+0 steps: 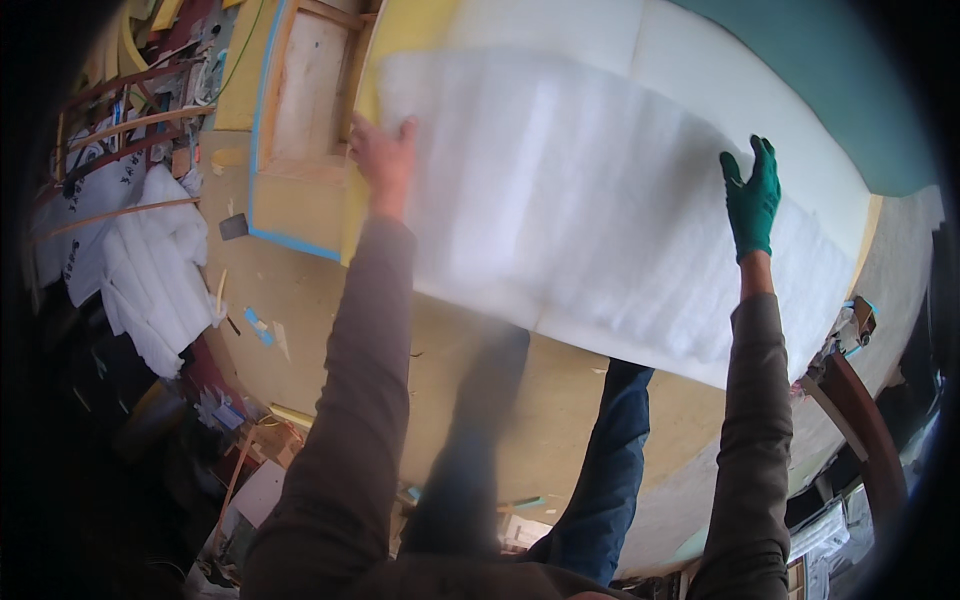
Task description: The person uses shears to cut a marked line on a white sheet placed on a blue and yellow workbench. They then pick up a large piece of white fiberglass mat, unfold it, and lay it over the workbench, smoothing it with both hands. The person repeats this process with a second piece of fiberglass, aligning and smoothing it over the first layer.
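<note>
A wide sheet of white fluffy wadding [590, 210] lies spread over a yellow and white foam slab [560, 30] on a big tan board. My left hand [383, 158], bare, presses flat on the sheet's left edge with fingers spread. My right hand [752, 198] wears a green glove and lies flat on the sheet's right part, fingers pointing away from me. Neither hand grips anything. My legs in blue trousers [610, 470] show below the sheet's near edge.
A wooden frame with a blue rim [300, 120] lies left of the foam. More white wadding [155, 270] is heaped at the left among wooden slats and scraps. A curved dark wooden part [865, 430] stands at the right. Clutter covers the floor below.
</note>
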Demonstrator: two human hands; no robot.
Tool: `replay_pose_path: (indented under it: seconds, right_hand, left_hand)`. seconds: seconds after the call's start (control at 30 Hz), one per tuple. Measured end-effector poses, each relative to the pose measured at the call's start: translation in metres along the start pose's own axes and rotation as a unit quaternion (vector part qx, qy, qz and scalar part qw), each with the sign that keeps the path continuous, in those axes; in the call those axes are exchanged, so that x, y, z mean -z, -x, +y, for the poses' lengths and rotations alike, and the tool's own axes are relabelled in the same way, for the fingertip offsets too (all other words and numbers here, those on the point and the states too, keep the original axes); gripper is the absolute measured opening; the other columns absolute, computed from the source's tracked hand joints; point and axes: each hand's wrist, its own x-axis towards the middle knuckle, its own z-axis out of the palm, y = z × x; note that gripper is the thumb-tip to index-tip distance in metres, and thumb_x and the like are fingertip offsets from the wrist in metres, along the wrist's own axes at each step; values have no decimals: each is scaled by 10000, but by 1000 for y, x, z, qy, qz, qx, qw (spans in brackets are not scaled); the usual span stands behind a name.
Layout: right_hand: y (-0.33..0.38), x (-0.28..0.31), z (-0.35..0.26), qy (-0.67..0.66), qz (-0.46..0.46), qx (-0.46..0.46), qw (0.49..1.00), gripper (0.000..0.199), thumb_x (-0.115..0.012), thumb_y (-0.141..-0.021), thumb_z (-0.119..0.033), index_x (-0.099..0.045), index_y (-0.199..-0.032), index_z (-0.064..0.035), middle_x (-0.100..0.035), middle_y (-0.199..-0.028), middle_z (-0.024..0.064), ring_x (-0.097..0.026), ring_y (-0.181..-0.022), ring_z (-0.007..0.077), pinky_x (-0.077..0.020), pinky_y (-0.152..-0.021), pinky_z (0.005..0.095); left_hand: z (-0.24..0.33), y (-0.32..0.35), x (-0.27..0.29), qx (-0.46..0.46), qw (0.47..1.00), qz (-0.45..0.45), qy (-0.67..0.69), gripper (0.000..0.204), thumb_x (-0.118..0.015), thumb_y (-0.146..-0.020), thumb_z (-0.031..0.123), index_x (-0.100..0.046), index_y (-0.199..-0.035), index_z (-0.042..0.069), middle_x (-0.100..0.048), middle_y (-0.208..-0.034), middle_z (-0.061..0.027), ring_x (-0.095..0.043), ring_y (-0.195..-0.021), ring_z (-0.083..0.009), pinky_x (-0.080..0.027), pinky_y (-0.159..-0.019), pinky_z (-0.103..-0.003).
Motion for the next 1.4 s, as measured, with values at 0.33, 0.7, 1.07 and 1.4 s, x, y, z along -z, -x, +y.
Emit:
replay_pose_path:
  seconds: [0.33,0.7,1.07,1.4]
  right_hand:
    - [66,3,91,199,12,-162,967,769,-702,-981,-570,-544,-1512,-36,-528,-1574,241,-474,-1470,411,-348,-1211,522]
    - [102,83,221,165,18,-192,967,561,-704,-985,-294,-567,-1482,-74,-571,-1522,227,-528,-1419,404,-433,-1144,519]
    - [40,109,340,185,-242,-122,945,498,-733,-913,-261,-642,-1392,-161,-690,-1371,152,-713,-1156,360,-570,-959,453]
    - [40,126,366,298,-105,-141,938,280,-625,-1003,-389,-747,-1227,-272,-780,-1057,154,-744,-972,405,-572,-842,514]
  left_hand:
    - [-101,-76,-63,0,984,-132,123,318,-721,-962,331,-731,-1168,89,-770,-1122,-155,-721,-1079,-367,-556,-936,-460]
    - [82,-42,43,-194,933,-213,217,495,-672,-989,150,-595,-1476,105,-574,-1507,-108,-604,-1315,-337,-518,-1067,-420]
    - [191,-73,20,-233,901,-351,99,389,-705,-1009,210,-646,-1359,51,-667,-1351,-106,-653,-1235,-290,-502,-1050,-378]
    - [191,-78,-6,-226,951,-193,82,359,-651,-1037,353,-696,-1284,97,-680,-1265,-145,-654,-1208,-324,-500,-1053,-423]
